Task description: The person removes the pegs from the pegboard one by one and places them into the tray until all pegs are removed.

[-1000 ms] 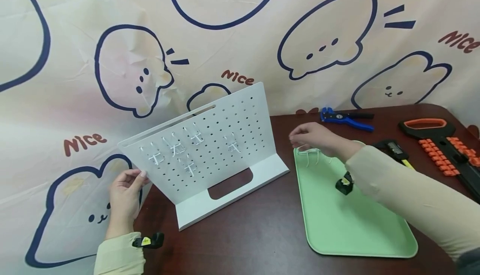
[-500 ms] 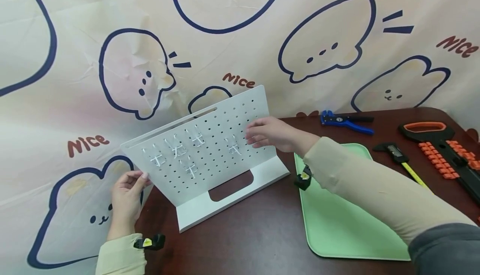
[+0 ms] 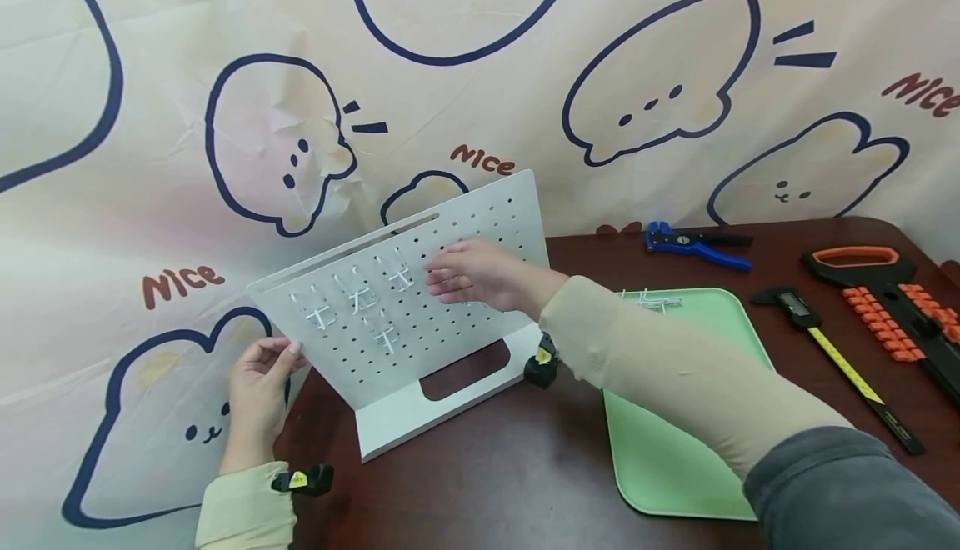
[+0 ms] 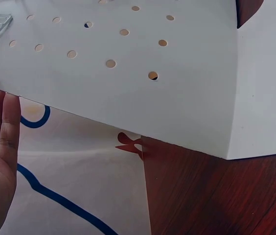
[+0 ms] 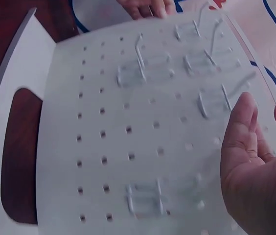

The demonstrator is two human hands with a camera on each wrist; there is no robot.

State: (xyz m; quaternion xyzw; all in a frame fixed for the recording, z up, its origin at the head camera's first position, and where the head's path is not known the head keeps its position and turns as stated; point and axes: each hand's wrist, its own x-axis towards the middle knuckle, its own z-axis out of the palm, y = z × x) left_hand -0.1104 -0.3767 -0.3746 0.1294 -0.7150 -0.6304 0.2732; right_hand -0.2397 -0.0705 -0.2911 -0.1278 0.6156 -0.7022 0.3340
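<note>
A white pegboard [image 3: 420, 317] with a bent foot stands tilted on the table, several white wire hooks [image 3: 360, 296] fixed in its holes. At its left edge my left hand [image 3: 258, 392] pinches the panel between thumb and fingers; the left wrist view shows those fingers [image 4: 8, 122] behind the edge. My right hand [image 3: 487, 275] hovers in front of the board, fingertips pointing left toward the upper hooks. In the right wrist view, thumb and fingers [image 5: 243, 122] are apart with nothing showing between them, close to a hook [image 5: 201, 103]. The hand covers another hook in the head view.
Right of the board lies a green tray [image 3: 637, 450] with loose wire hooks [image 3: 656, 302] at its far end, partly under my right sleeve. Farther right are blue-handled pliers [image 3: 697, 248], a caliper [image 3: 798, 308] with a yellow scale, and a black and orange tool [image 3: 885, 300].
My right hand has moved left from the tray's far end to the front of the pegboard, uncovering hooks on the tray. My left hand stays on the board's edge.
</note>
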